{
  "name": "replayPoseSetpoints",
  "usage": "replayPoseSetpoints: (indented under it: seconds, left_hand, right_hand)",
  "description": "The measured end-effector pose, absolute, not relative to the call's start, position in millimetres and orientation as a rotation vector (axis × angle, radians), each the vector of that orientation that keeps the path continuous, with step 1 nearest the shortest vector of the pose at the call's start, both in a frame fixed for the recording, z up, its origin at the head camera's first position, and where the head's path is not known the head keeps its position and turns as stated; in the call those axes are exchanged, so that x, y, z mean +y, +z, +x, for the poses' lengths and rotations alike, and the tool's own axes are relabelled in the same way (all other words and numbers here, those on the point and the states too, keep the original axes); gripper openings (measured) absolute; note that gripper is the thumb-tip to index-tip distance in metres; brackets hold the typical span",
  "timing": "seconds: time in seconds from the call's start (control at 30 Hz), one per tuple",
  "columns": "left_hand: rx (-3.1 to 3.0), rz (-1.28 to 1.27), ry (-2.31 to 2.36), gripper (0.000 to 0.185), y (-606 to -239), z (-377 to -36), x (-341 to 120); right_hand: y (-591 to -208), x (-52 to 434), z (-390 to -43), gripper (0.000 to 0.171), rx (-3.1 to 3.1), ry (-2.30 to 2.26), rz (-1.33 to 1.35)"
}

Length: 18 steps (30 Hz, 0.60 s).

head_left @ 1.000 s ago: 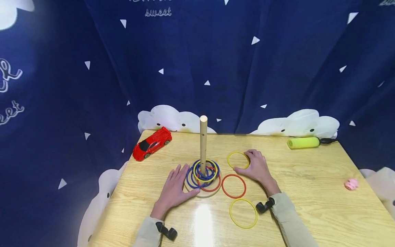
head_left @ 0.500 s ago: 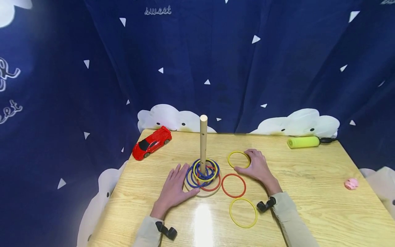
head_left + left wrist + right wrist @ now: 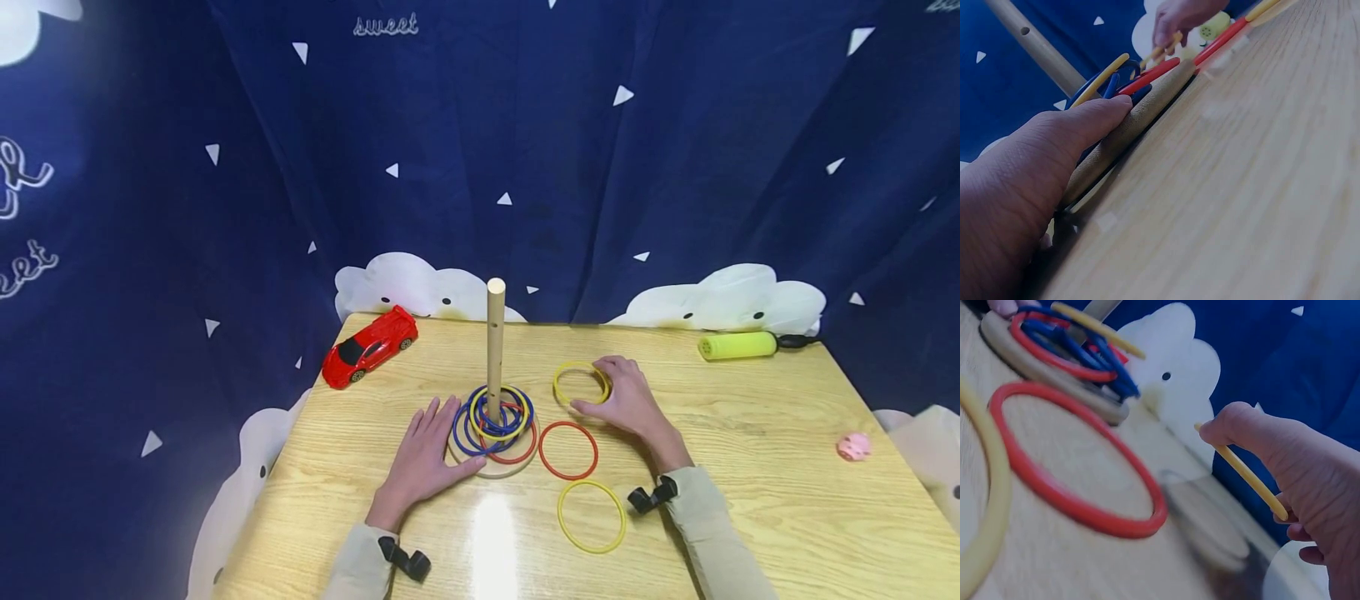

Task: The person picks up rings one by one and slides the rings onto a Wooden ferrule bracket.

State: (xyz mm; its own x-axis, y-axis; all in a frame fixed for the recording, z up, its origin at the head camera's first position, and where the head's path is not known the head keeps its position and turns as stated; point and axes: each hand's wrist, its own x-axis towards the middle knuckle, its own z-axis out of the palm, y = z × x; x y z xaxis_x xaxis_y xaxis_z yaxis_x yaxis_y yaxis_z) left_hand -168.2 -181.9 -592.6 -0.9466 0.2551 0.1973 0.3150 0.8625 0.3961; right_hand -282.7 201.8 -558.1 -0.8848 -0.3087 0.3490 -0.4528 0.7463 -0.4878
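We see the right hand [image 3: 628, 402] pinching a yellow ring [image 3: 580, 382] to the right of the wooden peg [image 3: 494, 350], thumb and fingers clamped on its rim, with the ring tilted up off the table [image 3: 750, 467] (the right wrist view shows it clear of the wood). The left hand [image 3: 423, 458] lies flat with fingers straight and apart, fingertips touching the round base [image 3: 501, 472] under the peg, where blue, yellow and red rings are stacked. A red ring [image 3: 567, 451] and another yellow ring [image 3: 591, 517] lie flat, nearer us than the peg. A red toy car [image 3: 369, 347] sits left of the peg.
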Motion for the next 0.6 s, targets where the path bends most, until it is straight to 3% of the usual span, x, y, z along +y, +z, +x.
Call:
replayPoseSetpoints:
  seconds: [0.33, 0.6]
  left_hand:
    - [-2.923, -0.44, -0.667, 0.114, -590, -169, -182]
    - [-2.902, -0.444, -0.677, 0.113, -591, -165, -181]
  right_hand:
    - [-498, 194, -276, 0.079, -2.54, 0.962, 0.704]
    - [-412, 183, -269, 0.076, -2.288, 1.074, 0.879]
